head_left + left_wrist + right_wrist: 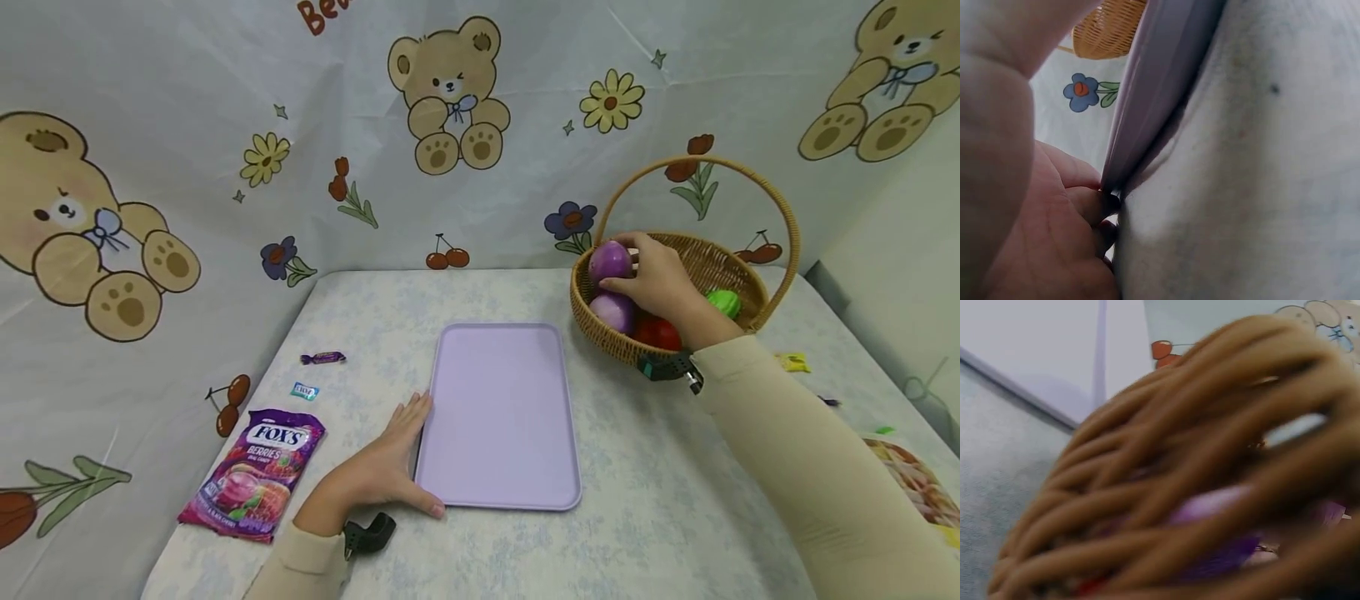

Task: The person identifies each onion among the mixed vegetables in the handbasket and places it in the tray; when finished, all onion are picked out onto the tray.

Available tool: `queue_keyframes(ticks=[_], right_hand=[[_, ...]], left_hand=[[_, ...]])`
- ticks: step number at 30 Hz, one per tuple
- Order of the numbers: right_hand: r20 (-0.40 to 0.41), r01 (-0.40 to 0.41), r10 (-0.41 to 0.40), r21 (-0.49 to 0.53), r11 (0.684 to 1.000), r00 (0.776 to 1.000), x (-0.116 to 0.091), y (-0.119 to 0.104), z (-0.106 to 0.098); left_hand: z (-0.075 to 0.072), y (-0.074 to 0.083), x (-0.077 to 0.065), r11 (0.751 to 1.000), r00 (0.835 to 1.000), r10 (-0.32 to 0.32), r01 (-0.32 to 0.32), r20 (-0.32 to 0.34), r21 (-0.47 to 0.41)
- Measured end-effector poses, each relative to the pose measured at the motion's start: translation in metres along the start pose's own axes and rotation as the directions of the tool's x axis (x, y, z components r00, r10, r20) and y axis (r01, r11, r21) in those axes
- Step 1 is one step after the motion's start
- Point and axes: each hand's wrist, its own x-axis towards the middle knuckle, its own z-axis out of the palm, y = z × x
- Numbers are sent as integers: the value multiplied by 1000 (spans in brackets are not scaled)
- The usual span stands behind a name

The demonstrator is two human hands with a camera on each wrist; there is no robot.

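In the head view my right hand (660,271) reaches into a wicker basket (708,265) and grips a purple onion (610,260) between thumb and fingers. A second purple onion (613,313) lies just below it, beside a red tomato-like vegetable (658,333). Blurred basket weave (1147,475) fills much of the right wrist view and hides most of that hand. My left hand (378,467) touches the lower left side of a lilac tray (498,417), fingers extended along the edge, thumb at the near corner. Its fingertips meet the tray's side (1154,94) in the left wrist view.
A green vegetable (724,302) sits at the basket's right, under its tall handle (789,225). Left of the tray lie a purple FOX'S candy bag (258,475) and two small wrapped candies (322,357). A yellow packet (792,362) and another bag (918,475) lie at the right.
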Motion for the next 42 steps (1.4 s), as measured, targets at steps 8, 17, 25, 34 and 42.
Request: queue_keyframes(ticks=[8,17,25,34,42], right_hand=[[-67,25,-20,66,997,998,-10,-14,-15],[-99,85,-69,171,982,993,-32,-44,-16],[-116,207,-185,235,950,976,-56,-70,-7],[-53,396,-396,243,885,917,-77,-79,11],[77,441,-470,240,865,879,-100,-79,27]], left_hand=[[0,-1,1,999,1000,29,-29,0,24],[0,0,1,999,999,48,-47,-15,26],[0,1,1,999,999,35,-35,-6,31],[0,3,2,999,1000,5,-5,10,36],[0,3,2,999,1000,24,-24,3,35]])
